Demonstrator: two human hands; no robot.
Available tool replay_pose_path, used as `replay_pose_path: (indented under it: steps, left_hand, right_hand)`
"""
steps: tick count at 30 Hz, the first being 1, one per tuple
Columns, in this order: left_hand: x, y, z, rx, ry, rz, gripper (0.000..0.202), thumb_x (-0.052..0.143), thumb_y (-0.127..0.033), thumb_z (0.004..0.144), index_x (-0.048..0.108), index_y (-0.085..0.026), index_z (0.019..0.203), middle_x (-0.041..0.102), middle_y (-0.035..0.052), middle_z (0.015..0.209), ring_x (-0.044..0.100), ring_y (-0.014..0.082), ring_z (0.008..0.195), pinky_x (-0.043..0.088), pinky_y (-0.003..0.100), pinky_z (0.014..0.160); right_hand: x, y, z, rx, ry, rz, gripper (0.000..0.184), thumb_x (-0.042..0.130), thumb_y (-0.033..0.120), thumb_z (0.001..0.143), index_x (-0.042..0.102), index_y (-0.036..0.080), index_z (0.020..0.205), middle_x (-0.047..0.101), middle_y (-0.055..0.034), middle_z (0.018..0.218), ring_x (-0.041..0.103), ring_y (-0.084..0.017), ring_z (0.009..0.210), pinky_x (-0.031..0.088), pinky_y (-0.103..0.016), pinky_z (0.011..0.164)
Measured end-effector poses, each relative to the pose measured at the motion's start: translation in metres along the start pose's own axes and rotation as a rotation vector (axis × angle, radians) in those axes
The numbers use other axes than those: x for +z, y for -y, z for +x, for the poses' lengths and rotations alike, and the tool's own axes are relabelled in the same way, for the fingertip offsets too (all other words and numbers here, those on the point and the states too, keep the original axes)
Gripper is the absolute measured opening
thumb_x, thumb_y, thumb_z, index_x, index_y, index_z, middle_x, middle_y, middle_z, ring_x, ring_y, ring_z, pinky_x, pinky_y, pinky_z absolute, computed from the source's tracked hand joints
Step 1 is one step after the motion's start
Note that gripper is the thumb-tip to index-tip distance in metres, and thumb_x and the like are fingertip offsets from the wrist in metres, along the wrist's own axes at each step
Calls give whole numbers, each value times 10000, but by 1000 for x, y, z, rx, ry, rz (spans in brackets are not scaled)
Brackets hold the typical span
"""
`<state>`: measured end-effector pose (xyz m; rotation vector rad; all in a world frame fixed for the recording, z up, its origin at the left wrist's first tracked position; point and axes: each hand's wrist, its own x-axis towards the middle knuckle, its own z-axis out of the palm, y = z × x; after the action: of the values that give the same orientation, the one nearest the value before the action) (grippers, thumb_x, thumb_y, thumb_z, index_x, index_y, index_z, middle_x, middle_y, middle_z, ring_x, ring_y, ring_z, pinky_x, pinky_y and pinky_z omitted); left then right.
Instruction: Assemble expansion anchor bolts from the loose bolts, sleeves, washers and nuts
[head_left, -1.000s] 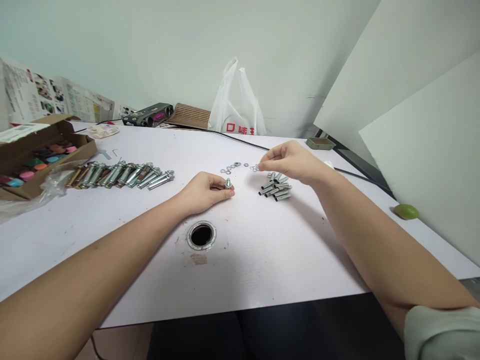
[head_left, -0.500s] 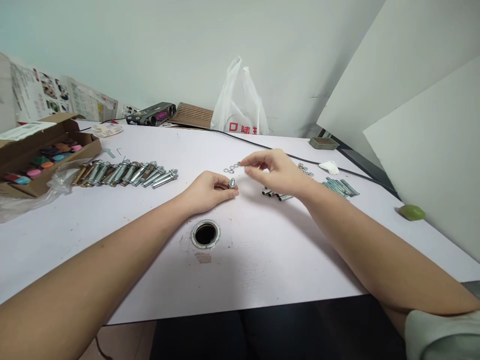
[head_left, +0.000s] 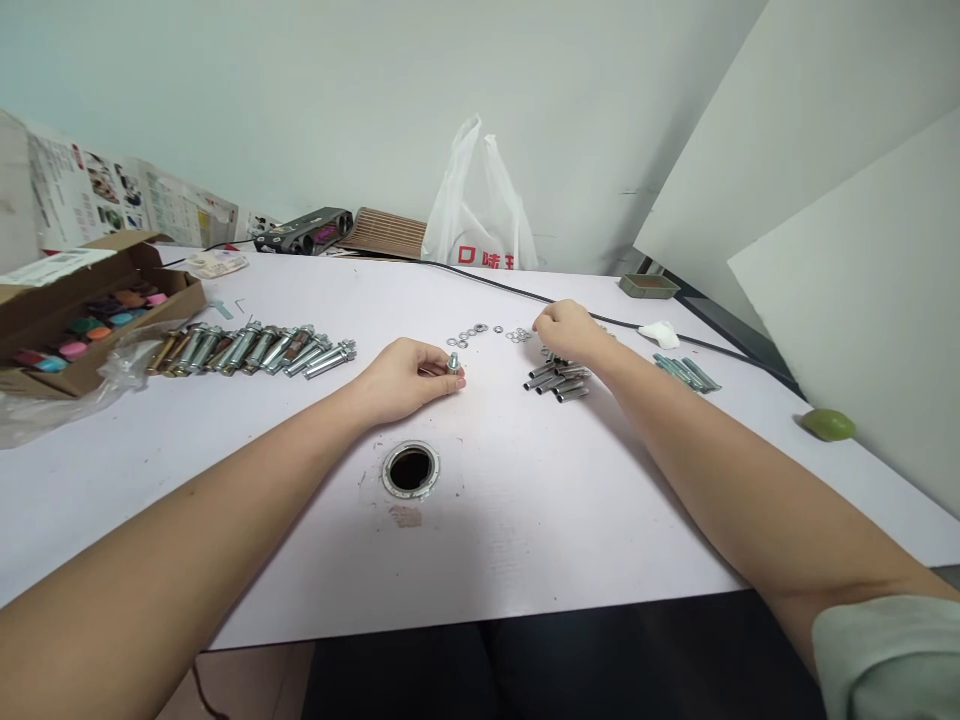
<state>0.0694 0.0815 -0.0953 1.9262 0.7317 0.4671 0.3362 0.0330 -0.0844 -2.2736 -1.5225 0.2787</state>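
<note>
My left hand is closed round an anchor bolt held upright, its threaded tip showing above the thumb and fingers. My right hand is over the right side of the loose parts, fingers curled down and together; whatever is at the fingertips is hidden. Flat washers lie just left of its fingertips, with several rings farther left. Below that hand is a pile of metal sleeves. Threaded studs lie beyond my right wrist. A row of assembled anchor bolts lies to the left.
A round hole with a metal rim opens in the white table. At left stands a cardboard box of colourful pieces. A black cable crosses the back, near a white plastic bag. A green fruit lies at right.
My right hand has moved right, from the rings to beyond the washers, and its fingers have curled in. My left hand has shifted slightly left with the anchor bolt.
</note>
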Motion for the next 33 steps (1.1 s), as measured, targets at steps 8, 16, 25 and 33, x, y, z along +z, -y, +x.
replay_pose_path:
  steps: [8,16,25,33]
  left_hand:
    - [0,3,0,29,20,-15,297,748,-414,729,747,-144,850,735,48,808,606,130,703,445,247,645]
    - [0,10,2,47,32,-27,318,733,-406,732,739,-124,878,727,53,802,620,142,721,446,261,662]
    - [0,14,3,52,36,-5,332,715,-411,747,734,-119,904,720,58,802,609,142,704,434,270,655]
    - [0,12,3,55,51,-47,329,733,-415,733,726,-125,888,702,35,778,589,128,703,430,251,658]
  right_hand:
    - [14,9,11,7,27,-233,316,619,450,824,750,179,919,713,-127,894,595,-224,749,382,-303,610]
    - [12,6,12,28,44,-76,262,646,403,816,738,159,790,627,-55,650,496,-157,570,366,-303,546]
    - [5,20,-4,-27,-128,-66,162,668,322,766,744,187,814,651,-72,754,512,-164,614,348,-317,561]
    - [-5,67,-49,-117,251,712,315,724,410,782,566,173,649,282,63,505,209,-72,481,194,-277,488]
